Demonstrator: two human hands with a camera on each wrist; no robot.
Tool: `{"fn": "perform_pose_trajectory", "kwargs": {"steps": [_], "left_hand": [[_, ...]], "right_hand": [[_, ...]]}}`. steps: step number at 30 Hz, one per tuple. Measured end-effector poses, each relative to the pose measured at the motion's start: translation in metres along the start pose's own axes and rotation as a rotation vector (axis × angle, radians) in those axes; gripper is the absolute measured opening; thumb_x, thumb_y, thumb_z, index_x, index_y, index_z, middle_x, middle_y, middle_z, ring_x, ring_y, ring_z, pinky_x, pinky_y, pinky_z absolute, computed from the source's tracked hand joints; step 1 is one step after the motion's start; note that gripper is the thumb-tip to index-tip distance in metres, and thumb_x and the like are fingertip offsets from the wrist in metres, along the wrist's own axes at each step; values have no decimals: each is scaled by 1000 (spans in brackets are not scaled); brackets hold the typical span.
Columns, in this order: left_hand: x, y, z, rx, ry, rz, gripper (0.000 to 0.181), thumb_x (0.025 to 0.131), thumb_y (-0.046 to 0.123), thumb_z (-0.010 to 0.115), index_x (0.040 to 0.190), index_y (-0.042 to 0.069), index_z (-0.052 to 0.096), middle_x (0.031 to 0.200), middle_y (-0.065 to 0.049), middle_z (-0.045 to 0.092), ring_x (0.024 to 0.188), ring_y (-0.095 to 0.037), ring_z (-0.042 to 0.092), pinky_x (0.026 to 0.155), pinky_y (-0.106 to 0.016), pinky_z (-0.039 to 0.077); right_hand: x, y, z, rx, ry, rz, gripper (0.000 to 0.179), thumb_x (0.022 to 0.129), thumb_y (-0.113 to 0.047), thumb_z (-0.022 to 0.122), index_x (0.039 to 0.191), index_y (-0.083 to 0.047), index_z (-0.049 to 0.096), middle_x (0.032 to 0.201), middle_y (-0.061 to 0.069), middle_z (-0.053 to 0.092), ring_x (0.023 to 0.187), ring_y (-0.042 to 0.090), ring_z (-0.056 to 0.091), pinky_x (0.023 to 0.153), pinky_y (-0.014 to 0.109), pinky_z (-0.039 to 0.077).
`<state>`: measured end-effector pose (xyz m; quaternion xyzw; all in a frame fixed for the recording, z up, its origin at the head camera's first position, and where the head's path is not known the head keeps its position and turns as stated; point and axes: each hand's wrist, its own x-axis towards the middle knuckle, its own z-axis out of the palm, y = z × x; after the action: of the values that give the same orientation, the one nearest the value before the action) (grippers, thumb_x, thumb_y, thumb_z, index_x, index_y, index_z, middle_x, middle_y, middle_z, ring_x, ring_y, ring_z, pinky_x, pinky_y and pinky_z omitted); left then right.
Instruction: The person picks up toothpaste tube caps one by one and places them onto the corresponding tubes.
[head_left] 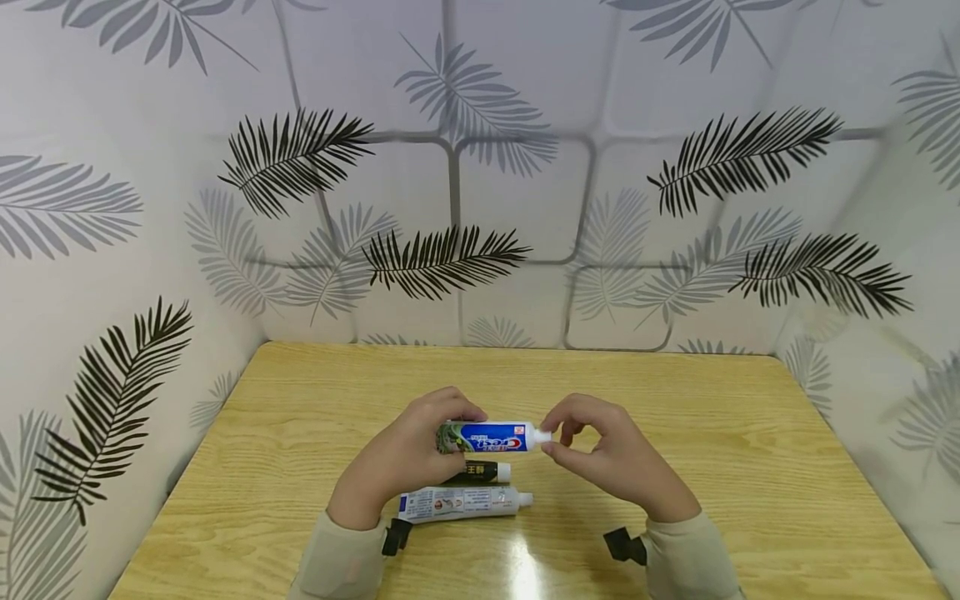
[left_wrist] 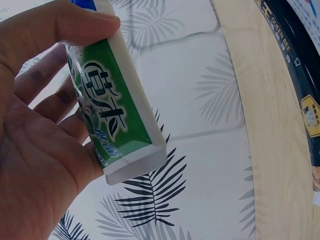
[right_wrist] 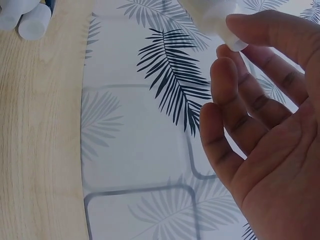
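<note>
My left hand (head_left: 401,454) grips a blue, white and green Crest toothpaste tube (head_left: 491,437), held lengthwise above the table with its capped end toward the right. In the left wrist view the tube's green back (left_wrist: 112,95) and flat crimped end face the camera, with the thumb along its edge. At the other end, my right hand (head_left: 611,450) pinches the white cap (head_left: 542,437) between thumb and index finger. The right wrist view shows that cap (right_wrist: 236,42) at the fingertips, the other fingers loosely bent.
Below the held tube, a black tube (head_left: 483,472) with gold lettering and a white tube (head_left: 468,504) lie side by side on the wooden table (head_left: 750,467), caps to the right. A leaf-patterned cloth (head_left: 525,200) surrounds the table's back and sides.
</note>
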<state>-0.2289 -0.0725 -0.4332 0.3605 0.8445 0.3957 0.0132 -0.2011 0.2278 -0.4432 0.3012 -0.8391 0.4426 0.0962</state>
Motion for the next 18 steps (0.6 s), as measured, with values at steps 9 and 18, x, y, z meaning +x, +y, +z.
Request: {"fn": "perform_pose_trajectory", "kwargs": {"steps": [9,18], "left_hand": [[0,0,0,-8,4,2,48,81,-11,78,123,11,74,113,5,68,100,-13,63,85,-30,58],[0,2,-1,-3,6,6,47,81,-10,78,122,10,74,113,3,69,101,-13,64,87,-31,59]], "right_hand": [[0,-1,1,-11,-1,33,20,95,-10,80,105,-26,74,103,-11,72,81,10,62,79,30,54],[0,0,1,-6,6,22,25,93,-7,81,107,-26,74,105,-11,73,83,10,64,81,31,57]]}}
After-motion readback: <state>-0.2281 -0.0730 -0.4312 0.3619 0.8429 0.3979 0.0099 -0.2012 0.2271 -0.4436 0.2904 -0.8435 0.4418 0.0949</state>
